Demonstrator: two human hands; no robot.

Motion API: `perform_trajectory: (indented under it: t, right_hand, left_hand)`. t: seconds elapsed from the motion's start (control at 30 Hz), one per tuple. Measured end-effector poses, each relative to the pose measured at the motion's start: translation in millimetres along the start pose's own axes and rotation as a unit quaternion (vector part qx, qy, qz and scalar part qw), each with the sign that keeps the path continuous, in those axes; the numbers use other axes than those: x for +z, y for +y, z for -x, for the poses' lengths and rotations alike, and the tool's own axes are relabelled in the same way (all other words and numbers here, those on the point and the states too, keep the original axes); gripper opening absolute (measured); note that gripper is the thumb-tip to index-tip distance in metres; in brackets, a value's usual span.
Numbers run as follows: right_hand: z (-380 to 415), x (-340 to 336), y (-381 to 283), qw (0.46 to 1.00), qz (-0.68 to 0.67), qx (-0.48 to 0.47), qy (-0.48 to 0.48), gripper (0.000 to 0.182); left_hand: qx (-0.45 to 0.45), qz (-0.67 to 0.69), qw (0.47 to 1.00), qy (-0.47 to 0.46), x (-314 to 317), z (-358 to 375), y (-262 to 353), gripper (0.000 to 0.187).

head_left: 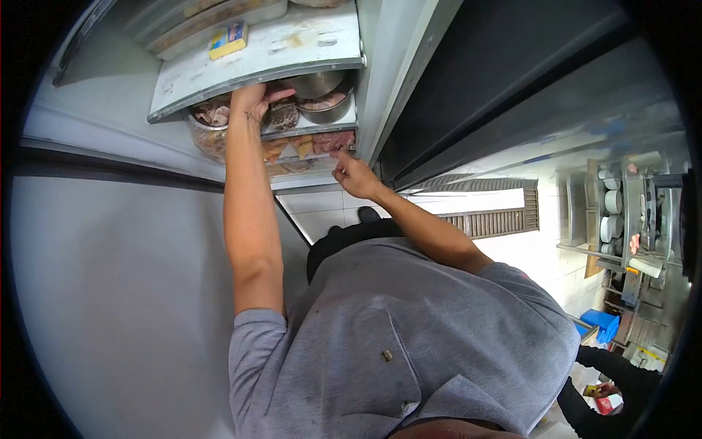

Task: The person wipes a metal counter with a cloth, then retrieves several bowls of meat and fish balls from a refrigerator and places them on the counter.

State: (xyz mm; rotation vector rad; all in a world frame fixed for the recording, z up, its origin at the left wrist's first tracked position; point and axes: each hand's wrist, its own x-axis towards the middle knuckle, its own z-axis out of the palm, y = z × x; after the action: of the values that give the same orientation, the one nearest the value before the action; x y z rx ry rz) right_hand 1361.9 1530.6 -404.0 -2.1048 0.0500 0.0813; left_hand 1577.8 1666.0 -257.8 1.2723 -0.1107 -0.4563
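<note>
My left hand [254, 99] reaches in under a white fridge shelf [292, 51]. Its thumb stretches out to the side, while the shelf edge hides most of the fingers. Beside the thumb is a dark, mottled wrapped bundle [284, 115]. To the left of my wrist sits a clear container of meat pieces [210, 124]; a round metal pot [325, 110] stands to the right. My right hand [355, 175] is curled closed, index finger toward the low clear bin [300, 165] of packed food. I see nothing in its fingers.
A small yellow-and-blue box [228, 40] lies on the upper shelf, near long clear containers [212, 25]. The open fridge door [124, 293] spans the left. A dark appliance panel [497, 66] stands right. Another person's dark sleeve [621, 369] shows at lower right.
</note>
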Motion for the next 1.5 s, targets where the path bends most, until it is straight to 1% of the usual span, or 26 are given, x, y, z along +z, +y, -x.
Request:
perform_trajectory:
  t: [0.07, 0.13, 0.2, 0.27, 0.33, 0.37, 0.43, 0.5, 0.57, 0.63, 0.7, 0.8, 0.83, 0.87, 0.9, 0.97, 1.0, 1.1, 1.13, 1.2, 1.27, 1.33, 1.37, 1.4, 1.47, 1.5]
  right_hand:
    - [-8, -1, -3, 1.0, 0.016, -0.016, 0.02, 0.047]
    - [-19, -2, -9, 0.986, 0.008, -0.064, 0.155, 0.05]
    - [-33, -12, -19, 0.985, 0.033, -0.055, 0.158, 0.051]
    - [-40, -23, -30, 0.984, 0.058, -0.047, 0.162, 0.052]
    - [-45, -29, -33, 0.992, 0.018, -0.055, 0.116, 0.051]
    - [-45, -28, -31, 0.992, 0.019, -0.058, 0.115, 0.051]
    - [-39, -18, -13, 0.99, 0.054, -0.111, 0.069, 0.049]
    - [-24, -2, 4, 0.992, 0.075, -0.077, 0.061, 0.045]
    - [-10, 11, 27, 0.997, 0.075, -0.011, -0.004, 0.045]
    - [3, 14, 44, 0.995, 0.089, -0.045, -0.027, 0.046]
    - [10, 7, 51, 0.991, 0.102, -0.026, -0.078, 0.046]
    - [16, -5, 49, 0.99, 0.111, -0.021, -0.088, 0.044]
    - [17, -8, 48, 0.987, 0.124, 0.005, -0.105, 0.045]
    - [17, -11, 48, 0.982, 0.136, 0.032, -0.125, 0.047]
    - [17, -11, 49, 0.98, 0.142, 0.033, -0.133, 0.047]
    - [23, -9, 57, 0.981, 0.133, 0.009, -0.139, 0.043]
    - [25, -7, 60, 0.978, 0.137, 0.012, -0.155, 0.043]
    - [30, 0, 67, 0.972, 0.156, 0.003, -0.175, 0.039]
    - [31, 0, 65, 0.971, 0.15, 0.017, -0.187, 0.038]
    - [30, -1, 57, 0.969, 0.144, 0.025, -0.2, 0.039]
    - [24, -1, 49, 0.966, 0.165, 0.017, -0.2, 0.039]
    - [7, -4, 29, 0.961, 0.18, 0.007, -0.21, 0.038]
    - [-5, 0, 28, 0.961, 0.205, -0.063, -0.173, 0.039]
    - [-18, 4, 27, 0.955, 0.228, -0.132, -0.136, 0.039]
    - [-51, 7, -8, 0.928, 0.246, -0.272, -0.058, 0.042]
    - [-63, 8, -34, 0.948, 0.236, -0.206, -0.058, 0.044]
  left_hand:
    - [-0.011, -0.012, 1.0, 0.003, 0, 2, 2, 0.035]
    - [-0.021, -0.022, 1.0, 0.006, 0, 2, 1, 0.035]
    - [0.005, 0.009, 1.0, 0.028, 1, 3, -2, 0.035]
    - [0.0, 0.006, 1.0, 0.029, 4, 7, 0, 0.034]
    - [-0.003, 0.004, 1.0, 0.03, 7, 9, 1, 0.034]
    - [-0.013, -0.002, 0.999, 0.038, 9, 11, -1, 0.031]
    - [-0.018, -0.006, 0.999, 0.05, 10, 12, -7, 0.028]
    - [-0.043, -0.048, 0.996, 0.069, 9, 9, -19, 0.029]
    - [-0.049, -0.03, 0.996, 0.064, 18, 12, -21, 0.029]
    - [-0.041, -0.025, 0.997, 0.068, 18, 6, -29, 0.028]
    - [-0.04, -0.028, 0.995, 0.09, 27, 15, -23, 0.03]
    - [-0.069, -0.04, 0.991, 0.104, 25, 8, -36, 0.031]
    - [-0.026, -0.079, 0.989, 0.121, 30, 10, -41, 0.029]
    - [-0.042, -0.086, 0.988, 0.12, 30, 8, -40, 0.027]
    - [-0.063, -0.091, 0.987, 0.119, 31, 10, -41, 0.026]
    - [-0.031, -0.082, 0.979, 0.184, 35, 19, -52, 0.015]
    - [-0.021, -0.066, 0.982, 0.174, 27, 15, -66, 0.011]
    - [0.033, -0.02, 0.984, 0.176, 25, 43, -85, 0.012]
    - [0.028, -0.015, 0.982, 0.184, 19, 55, -100, 0.012]
    - [0.007, 0.063, 0.977, 0.201, 5, 80, -132, 0.013]
    - [-0.086, 0.044, 0.974, 0.205, -21, 102, -182, 0.016]
    - [-0.139, 0.057, 0.962, 0.226, -39, 124, -224, 0.013]
    - [-0.141, 0.061, 0.961, 0.228, -45, 134, -239, 0.013]
    - [-0.168, 0.035, 0.956, 0.238, -51, 144, -252, 0.013]
    - [-0.201, 0.014, 0.947, 0.248, -63, 164, -275, 0.013]
    - [-0.219, -0.008, 0.949, 0.226, -72, 172, -285, 0.014]
